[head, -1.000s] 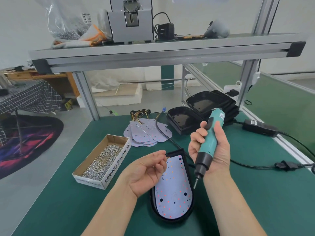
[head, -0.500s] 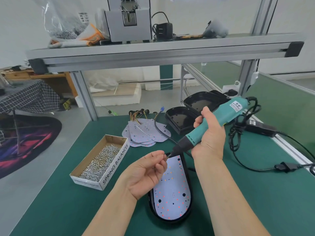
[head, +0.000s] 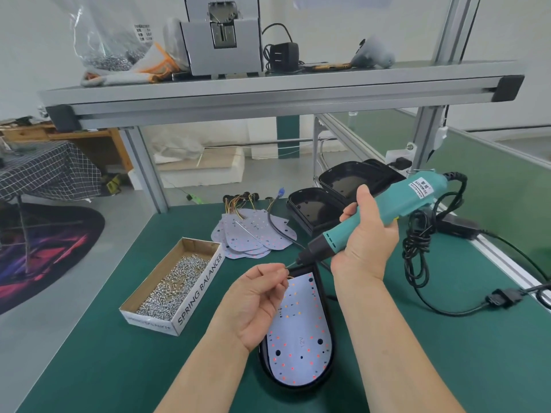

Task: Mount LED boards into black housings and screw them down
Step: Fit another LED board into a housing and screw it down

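Now the left hand [head: 256, 302] pinched a tiny piece, probably a screw [head: 285, 267], at the bit of the screwdriver [head: 396, 204], which the right hand [head: 365, 242] gripped fully. The LED board [head: 301, 338] lay in the black housing [head: 298, 390] underneath. It seemed wise to seat the screw straight on the bit before lowering.

Small electronics-assembly workshop. Green-matted table [head: 104, 368] under grey aluminium-profile shelf [head: 268, 93]. Open cardboard box [head: 202, 290] full of small silver screws [head: 176, 281]; pile of white LED boards [head: 253, 236] with wire tails; stacked black plastic housings [head: 313, 208]; teal corded electric screwdriver [head: 399, 204]. Grey metal box-shaped machine [head: 222, 40] and clear plastic bag [head: 101, 34] of screws on shelf.
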